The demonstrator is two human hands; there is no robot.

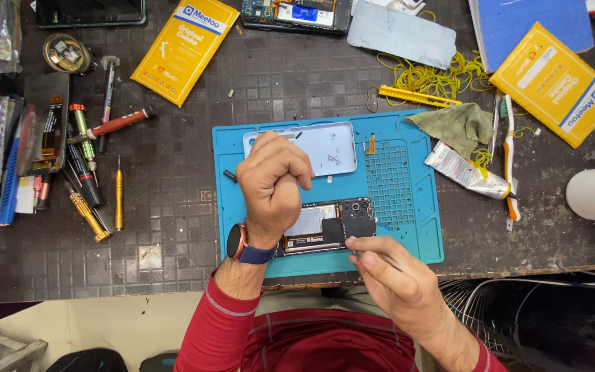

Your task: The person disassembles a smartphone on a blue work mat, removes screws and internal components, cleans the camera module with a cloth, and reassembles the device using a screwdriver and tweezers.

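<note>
The right hand (397,279) is sitting nearest the camera, at the near edge of the blue work mat (408,238), its thumb and forefinger pinching together over a small thing too tiny to make out, just beside the near right corner of the opened phone (328,224). That phone is lying face down on the near half of the mat with its back off, showing a silver battery and a dark circuit board.

Going from the left: far to the left of the mat, a row of screwdrivers (91,186) with red, green and gold handles is lying on the dark bench (173,172), beside upright stacked packages at the bench's left edge. A yellow flat box (184,47) is resting beyond the mat's far left corner.

On the mat's left half, the left hand (273,182) is curling into a loose fist, knuckles up, pressing down on the left end of the phone; whether it is gripping anything inside I cannot tell. A watch with a dark strap is circling that wrist. Just beyond the fist, a pale blue back cover (325,148) is lying on the mat.

Right of the mat, a green cloth (456,127), a squeezed tube (466,172) and a toothbrush (509,158) are lying close together. A second yellow box (556,83) is lying farther right.
</note>
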